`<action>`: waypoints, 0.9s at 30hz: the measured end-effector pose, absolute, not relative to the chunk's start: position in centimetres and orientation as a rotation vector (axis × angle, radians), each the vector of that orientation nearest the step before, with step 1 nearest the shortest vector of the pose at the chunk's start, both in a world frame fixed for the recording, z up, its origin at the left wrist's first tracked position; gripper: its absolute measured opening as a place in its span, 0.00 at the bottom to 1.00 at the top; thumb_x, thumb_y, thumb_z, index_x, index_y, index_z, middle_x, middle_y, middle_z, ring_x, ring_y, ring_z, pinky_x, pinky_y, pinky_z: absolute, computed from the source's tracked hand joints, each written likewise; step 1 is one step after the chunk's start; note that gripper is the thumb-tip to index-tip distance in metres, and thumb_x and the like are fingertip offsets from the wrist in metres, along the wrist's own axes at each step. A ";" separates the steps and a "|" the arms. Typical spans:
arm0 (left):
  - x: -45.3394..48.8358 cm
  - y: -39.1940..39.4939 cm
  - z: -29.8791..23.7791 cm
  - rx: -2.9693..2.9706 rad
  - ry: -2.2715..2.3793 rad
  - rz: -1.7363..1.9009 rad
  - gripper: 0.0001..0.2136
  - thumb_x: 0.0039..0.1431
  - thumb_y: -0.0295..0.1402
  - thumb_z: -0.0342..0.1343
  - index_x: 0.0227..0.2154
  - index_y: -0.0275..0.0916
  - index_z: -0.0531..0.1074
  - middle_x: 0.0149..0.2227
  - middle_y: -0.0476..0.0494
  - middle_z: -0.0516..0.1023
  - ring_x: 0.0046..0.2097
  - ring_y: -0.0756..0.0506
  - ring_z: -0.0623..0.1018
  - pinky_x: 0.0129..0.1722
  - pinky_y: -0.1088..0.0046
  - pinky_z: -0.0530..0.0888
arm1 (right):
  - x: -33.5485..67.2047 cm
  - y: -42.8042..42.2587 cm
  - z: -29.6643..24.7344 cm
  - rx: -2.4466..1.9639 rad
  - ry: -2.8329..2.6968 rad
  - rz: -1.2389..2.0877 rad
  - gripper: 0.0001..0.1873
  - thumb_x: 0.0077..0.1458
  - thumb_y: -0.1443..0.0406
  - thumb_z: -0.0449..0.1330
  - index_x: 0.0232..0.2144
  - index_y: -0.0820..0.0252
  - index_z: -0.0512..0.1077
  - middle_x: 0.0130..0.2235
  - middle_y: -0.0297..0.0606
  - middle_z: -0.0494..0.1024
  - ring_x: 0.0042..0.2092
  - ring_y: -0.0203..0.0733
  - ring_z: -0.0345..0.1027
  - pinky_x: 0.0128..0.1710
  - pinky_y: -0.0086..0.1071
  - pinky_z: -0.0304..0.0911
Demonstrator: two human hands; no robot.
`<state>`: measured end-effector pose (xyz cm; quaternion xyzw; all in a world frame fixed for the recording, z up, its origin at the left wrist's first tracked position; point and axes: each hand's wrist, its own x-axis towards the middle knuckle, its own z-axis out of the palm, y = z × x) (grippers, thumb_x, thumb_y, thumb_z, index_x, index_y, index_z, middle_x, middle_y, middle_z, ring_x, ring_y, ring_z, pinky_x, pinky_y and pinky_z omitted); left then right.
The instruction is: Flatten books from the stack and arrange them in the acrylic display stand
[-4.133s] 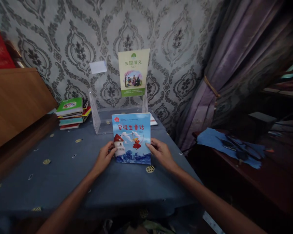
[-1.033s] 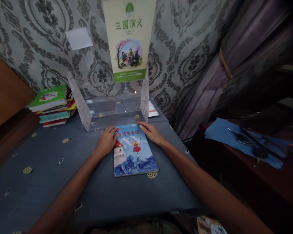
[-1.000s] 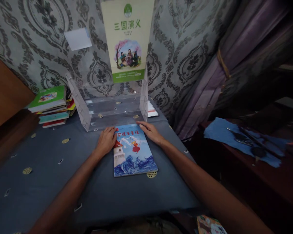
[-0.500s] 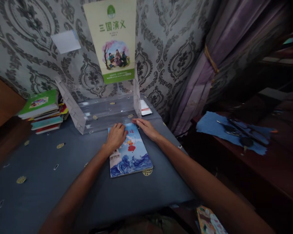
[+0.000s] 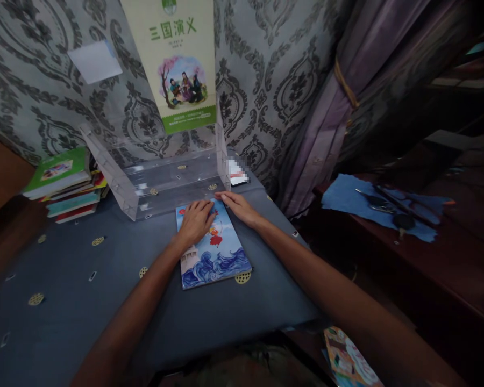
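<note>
A blue picture book (image 5: 215,260) lies closed on the dark cloth-covered table, with waves and a red-clad figure on its cover. My left hand (image 5: 196,219) rests flat across the book's upper part, fingers stretched out and hiding most of the title. Along the upper right edge of the book, my right hand (image 5: 239,207) is laid with its fingers extended; the fingertips touch or nearly touch the top corner. Just beyond the book stands a clear acrylic stand (image 5: 131,201), and a tall green-and-cream book (image 5: 181,80) is upright at its back.
A stack of books (image 5: 62,174) sits at the left. A white, partly blurred item (image 5: 237,174) lies behind the stand's right side. At the right, a blue cloth (image 5: 342,199) with glasses and keys lies on a dark red surface. Another book (image 5: 349,357) shows below the table edge.
My left hand has slid a little to the right over the cover, covering more of the title and uncovering the top left corner. The camera view has shifted slightly.
</note>
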<state>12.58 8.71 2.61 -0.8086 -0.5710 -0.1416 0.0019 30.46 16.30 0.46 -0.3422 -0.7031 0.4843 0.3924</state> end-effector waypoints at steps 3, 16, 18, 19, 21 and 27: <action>12.6 8.4 2.7 -2.603 -1.741 -0.434 0.19 0.70 0.38 0.45 0.60 0.39 0.67 0.63 0.39 0.70 0.64 0.38 0.65 0.62 0.55 0.60 | 30.4 16.3 0.4 -0.858 -1.812 1.197 0.20 0.66 0.56 0.52 0.52 0.59 0.75 0.53 0.42 0.79 0.56 0.46 0.72 0.60 0.44 0.63; 13.8 7.7 3.5 -2.612 -1.736 -0.323 0.20 0.72 0.42 0.42 0.60 0.42 0.67 0.64 0.38 0.68 0.66 0.38 0.64 0.64 0.46 0.58 | 30.2 16.7 -0.4 -0.786 -1.864 1.054 0.23 0.65 0.49 0.53 0.46 0.57 0.78 0.49 0.41 0.82 0.53 0.47 0.74 0.57 0.43 0.65; 13.8 7.5 3.6 -2.638 -1.725 -0.347 0.19 0.72 0.41 0.42 0.60 0.43 0.67 0.64 0.39 0.69 0.66 0.39 0.64 0.64 0.45 0.57 | 30.2 16.7 -0.4 -0.786 -1.868 1.046 0.24 0.65 0.49 0.52 0.46 0.57 0.78 0.48 0.42 0.82 0.52 0.47 0.74 0.56 0.42 0.66; 13.7 7.4 3.6 -2.669 -1.704 -0.359 0.19 0.72 0.40 0.42 0.59 0.44 0.68 0.63 0.40 0.69 0.66 0.39 0.64 0.64 0.44 0.57 | 30.2 16.7 -0.4 -0.783 -1.875 1.048 0.24 0.65 0.49 0.51 0.46 0.58 0.78 0.47 0.42 0.82 0.51 0.47 0.75 0.55 0.42 0.66; 13.5 7.3 3.6 -2.742 -1.644 -0.374 0.18 0.72 0.39 0.42 0.58 0.45 0.69 0.63 0.42 0.70 0.67 0.40 0.64 0.64 0.43 0.55 | 30.3 16.6 -0.4 -0.777 -1.890 1.055 0.25 0.66 0.49 0.50 0.47 0.60 0.77 0.46 0.43 0.82 0.50 0.47 0.75 0.54 0.42 0.67; 13.2 7.2 3.6 -2.800 -1.561 -0.374 0.17 0.71 0.39 0.44 0.56 0.47 0.72 0.62 0.43 0.71 0.67 0.40 0.62 0.64 0.41 0.55 | 30.4 16.4 -0.2 -0.772 -1.899 1.058 0.26 0.66 0.50 0.49 0.47 0.63 0.77 0.44 0.44 0.83 0.47 0.47 0.76 0.51 0.40 0.68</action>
